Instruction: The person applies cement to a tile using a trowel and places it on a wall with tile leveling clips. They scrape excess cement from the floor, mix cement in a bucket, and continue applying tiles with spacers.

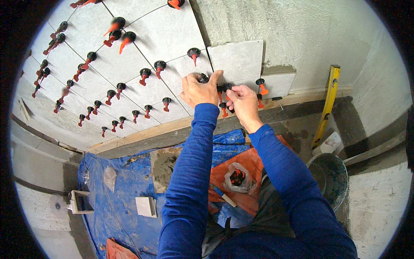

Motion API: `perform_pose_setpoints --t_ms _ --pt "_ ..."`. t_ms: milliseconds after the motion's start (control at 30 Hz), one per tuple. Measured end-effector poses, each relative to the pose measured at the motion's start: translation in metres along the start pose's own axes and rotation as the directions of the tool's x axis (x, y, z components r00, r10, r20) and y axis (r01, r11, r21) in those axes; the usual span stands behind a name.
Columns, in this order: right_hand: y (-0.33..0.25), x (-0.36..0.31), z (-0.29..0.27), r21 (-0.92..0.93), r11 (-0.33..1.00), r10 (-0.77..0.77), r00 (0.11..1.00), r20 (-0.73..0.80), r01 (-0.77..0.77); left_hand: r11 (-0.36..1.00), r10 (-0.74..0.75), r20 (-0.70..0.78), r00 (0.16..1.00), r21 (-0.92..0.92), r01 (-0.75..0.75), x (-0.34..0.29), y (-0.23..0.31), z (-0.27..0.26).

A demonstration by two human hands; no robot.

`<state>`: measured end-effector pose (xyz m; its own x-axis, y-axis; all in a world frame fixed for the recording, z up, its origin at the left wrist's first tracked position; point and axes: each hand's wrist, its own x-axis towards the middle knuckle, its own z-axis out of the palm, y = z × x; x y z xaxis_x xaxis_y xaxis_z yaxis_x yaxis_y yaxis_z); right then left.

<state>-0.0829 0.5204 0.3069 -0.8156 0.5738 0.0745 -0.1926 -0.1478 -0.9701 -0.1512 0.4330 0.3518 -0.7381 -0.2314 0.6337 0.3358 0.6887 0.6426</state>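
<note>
Light grey tiles (168, 32) cover the wall, with red-and-black tile levelling clips (160, 68) standing along their joints. My left hand (199, 91) is curled against the tiles, fingers and thumb around the black disc of a tile levelling clip (204, 78). Just right of it, my right hand (244, 103) pinches at another clip's black disc (227, 86); its fingertips partly cover that clip. More clips, such as an orange-red one (261, 86), sit beside and below my right hand. A smaller tile (236, 58) is set above both hands.
A yellow spirit level (326, 105) leans at the right by a dark bucket (330, 177). Below lie a blue tarp (125, 190), an orange sheet (224, 166), a clear bag of red and black pieces (238, 178), a light-handled tool (224, 196) and loose small tiles (145, 206).
</note>
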Motion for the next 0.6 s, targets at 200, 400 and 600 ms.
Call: perform_pose_setpoints --t_ms 200,400,600 --pt "0.000 0.011 0.005 0.052 0.998 0.037 0.999 -0.025 -0.036 1.000 0.007 0.008 1.000 0.003 -0.007 -0.001 -0.001 0.001" --pt "-0.002 0.014 0.002 0.084 0.993 0.085 0.996 0.040 -0.088 0.986 0.164 -0.034 0.986 -0.024 -0.165 -0.003 -0.008 -0.021" --pt "-0.006 -0.002 -0.010 -0.660 0.606 -0.445 0.877 0.181 0.444 0.964 0.125 0.248 0.961 -0.260 -0.059 -0.064 -0.060 -0.123"
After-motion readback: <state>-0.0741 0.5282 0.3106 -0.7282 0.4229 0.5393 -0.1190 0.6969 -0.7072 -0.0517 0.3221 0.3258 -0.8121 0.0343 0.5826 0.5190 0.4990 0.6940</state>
